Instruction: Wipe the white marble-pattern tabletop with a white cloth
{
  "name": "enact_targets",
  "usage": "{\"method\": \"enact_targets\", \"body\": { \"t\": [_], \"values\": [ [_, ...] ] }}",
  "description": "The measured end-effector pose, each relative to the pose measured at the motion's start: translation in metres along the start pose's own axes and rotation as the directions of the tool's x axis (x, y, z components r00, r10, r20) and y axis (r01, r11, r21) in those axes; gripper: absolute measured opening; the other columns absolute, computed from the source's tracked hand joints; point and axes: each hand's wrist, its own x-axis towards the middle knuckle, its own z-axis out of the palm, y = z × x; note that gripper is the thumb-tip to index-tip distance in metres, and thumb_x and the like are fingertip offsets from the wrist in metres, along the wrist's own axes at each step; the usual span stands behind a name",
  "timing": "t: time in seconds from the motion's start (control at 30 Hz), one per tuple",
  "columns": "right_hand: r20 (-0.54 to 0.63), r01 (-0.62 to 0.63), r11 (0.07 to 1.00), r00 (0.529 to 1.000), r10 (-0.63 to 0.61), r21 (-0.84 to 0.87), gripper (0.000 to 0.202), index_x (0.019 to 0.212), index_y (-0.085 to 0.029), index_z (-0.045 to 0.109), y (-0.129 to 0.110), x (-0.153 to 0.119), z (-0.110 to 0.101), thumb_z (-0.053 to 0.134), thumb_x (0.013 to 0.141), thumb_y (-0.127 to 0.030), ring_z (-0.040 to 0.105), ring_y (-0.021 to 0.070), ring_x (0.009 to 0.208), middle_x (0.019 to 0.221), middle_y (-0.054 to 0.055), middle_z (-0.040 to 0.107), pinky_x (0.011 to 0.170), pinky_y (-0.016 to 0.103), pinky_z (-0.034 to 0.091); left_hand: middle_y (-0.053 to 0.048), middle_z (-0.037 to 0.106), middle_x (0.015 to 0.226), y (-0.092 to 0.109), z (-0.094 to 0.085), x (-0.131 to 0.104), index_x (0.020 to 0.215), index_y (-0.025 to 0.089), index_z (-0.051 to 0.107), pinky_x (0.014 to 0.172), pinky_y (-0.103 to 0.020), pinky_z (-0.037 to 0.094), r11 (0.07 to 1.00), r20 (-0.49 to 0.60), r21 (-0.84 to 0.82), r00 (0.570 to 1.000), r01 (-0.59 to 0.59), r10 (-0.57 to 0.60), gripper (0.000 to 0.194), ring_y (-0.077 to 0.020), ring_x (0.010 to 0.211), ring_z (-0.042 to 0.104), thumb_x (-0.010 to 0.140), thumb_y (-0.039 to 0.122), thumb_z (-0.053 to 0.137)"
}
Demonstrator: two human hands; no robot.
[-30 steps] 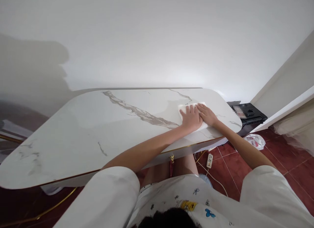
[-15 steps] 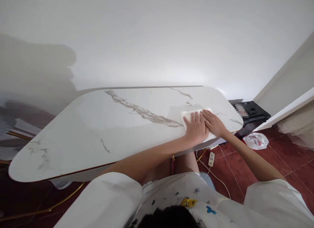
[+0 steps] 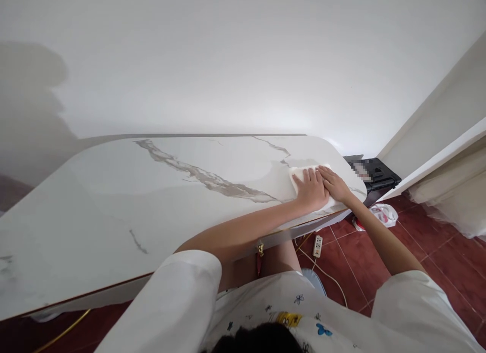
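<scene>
A folded white cloth (image 3: 299, 177) lies on the right part of a marble-patterned white tabletop (image 3: 182, 211). My left hand (image 3: 313, 191) rests flat on it with the fingers spread. Beside it, my right hand (image 3: 334, 183) also lies flat on the cloth, its fingers stretched out and partly touching or overlapping the left hand's fingers. Both palms face down, hiding much of the cloth. Grey-brown veins run across the tabletop to the left of the hands.
Behind the table stands a white wall (image 3: 197, 64). A black case (image 3: 381, 174) is past the table's right end. On the red tiled floor (image 3: 349, 264) are a white plastic bag (image 3: 385, 214) and a power strip (image 3: 318, 246) with its cable. A pale curtain (image 3: 448, 191) hangs at right.
Both hands and the cloth have slid a short way toward the table's right end. The view has shifted too, cutting off the table's left end.
</scene>
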Motion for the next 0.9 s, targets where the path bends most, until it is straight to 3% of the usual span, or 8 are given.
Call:
{"method": "enact_targets", "body": {
  "t": [0.1,0.27,0.4,0.7,0.9],
  "values": [
    [0.038,0.043,0.999,0.998,-0.042,-0.017,0.054,0.144,-0.015,0.049,0.007,0.026,0.004,0.03,0.094,-0.027,0.037,0.027,0.144,0.151,0.009,0.049,0.121,0.051,0.031,-0.019,0.026,0.161,-0.012,-0.001,0.017,0.154,0.006,0.027,0.113,-0.068,0.023,0.999,-0.003,-0.004,0.999,0.036,-0.036,0.066,-0.0384,0.147,0.022,0.097,0.038,0.026],
    [0.08,0.077,0.997,0.994,-0.077,0.0,0.053,0.143,-0.02,0.049,0.019,0.078,0.017,0.027,0.096,-0.031,0.037,0.0251,0.144,0.15,0.005,0.049,0.123,0.05,0.027,-0.019,0.026,0.161,-0.038,-0.002,0.047,0.154,0.006,0.027,0.114,-0.068,0.02,0.994,-0.018,-0.026,0.995,0.102,-0.102,0.065,-0.0378,0.146,0.022,0.096,0.036,0.024],
    [0.108,0.088,0.996,0.99,-0.089,0.011,0.055,0.145,-0.017,0.046,0.027,0.123,0.031,0.025,0.096,-0.031,0.034,0.0238,0.146,0.153,0.006,0.046,0.125,0.047,0.022,-0.018,0.03,0.159,-0.064,-0.003,0.074,0.153,0.008,0.029,0.113,-0.068,0.021,0.988,-0.045,-0.025,0.987,0.15,-0.151,0.064,-0.037,0.146,0.023,0.096,0.036,0.024],
    [0.11,0.004,1.0,0.994,-0.006,0.017,0.058,0.15,-0.017,0.039,0.041,0.205,0.061,0.027,0.094,-0.028,0.027,0.0261,0.149,0.158,0.005,0.038,0.123,0.05,0.022,-0.016,0.032,0.158,-0.133,-0.006,0.134,0.151,0.012,0.032,0.114,-0.066,0.02,0.995,-0.046,-0.014,0.994,0.095,-0.095,0.063,-0.0332,0.145,0.025,0.095,0.038,0.022],
    [0.112,0.0,1.0,0.994,-0.002,0.018,0.058,0.149,-0.013,0.04,0.043,0.238,0.067,0.025,0.095,-0.028,0.028,0.0246,0.149,0.158,0.007,0.037,0.124,0.047,0.02,-0.015,0.034,0.157,-0.153,-0.007,0.158,0.151,0.015,0.033,0.113,-0.066,0.022,0.993,-0.058,-0.025,0.992,0.114,-0.115,0.063,-0.0333,0.145,0.026,0.094,0.039,0.023]
  ]
}}
